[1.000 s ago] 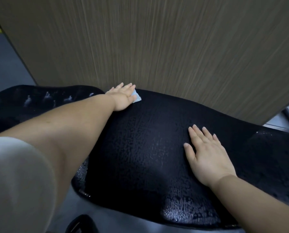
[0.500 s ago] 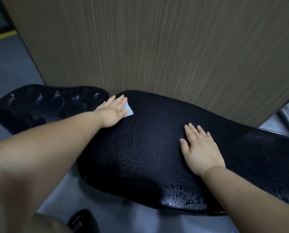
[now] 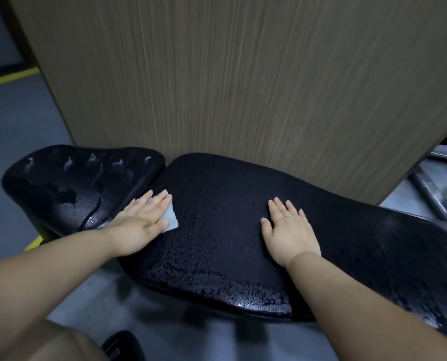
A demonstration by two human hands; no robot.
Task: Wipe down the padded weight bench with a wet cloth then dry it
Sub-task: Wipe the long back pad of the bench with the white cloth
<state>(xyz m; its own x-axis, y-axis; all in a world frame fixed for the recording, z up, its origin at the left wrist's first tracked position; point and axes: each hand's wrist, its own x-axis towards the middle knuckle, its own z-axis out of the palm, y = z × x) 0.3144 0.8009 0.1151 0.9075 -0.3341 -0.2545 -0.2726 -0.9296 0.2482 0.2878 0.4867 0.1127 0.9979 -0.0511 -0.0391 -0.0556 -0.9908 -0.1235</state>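
Presses a small pale cloth (image 3: 170, 217) flat onto the long black pad (image 3: 217, 230) of the weight bench with the left grip (image 3: 141, 225), palm down, fingers straight and slightly spread, not curled round the fabric. Covers most of the cloth, leaving only one corner showing on the thumb side and a sliver between the fingers. Pins it at the left end of the long pad, just beside the gap to the shorter pad (image 3: 81, 178). Lays the right grip (image 3: 290, 230) open and flat on the middle of the same long pad, fingers close together and pointing toward the wall, holding nothing, well apart from the cloth. Shows beads of water (image 3: 243, 300) thick along the near edge of the long pad and a finer film over its top. Shows streaks and a small pool of water on the shorter pad too. Backs straight onto a wood-grain wall panel (image 3: 243, 87) behind both pads. Takes in grey floor (image 3: 14, 131) with a yellow line (image 3: 9, 78) at far left, and blurred metal tubing (image 3: 430, 194) at far right.
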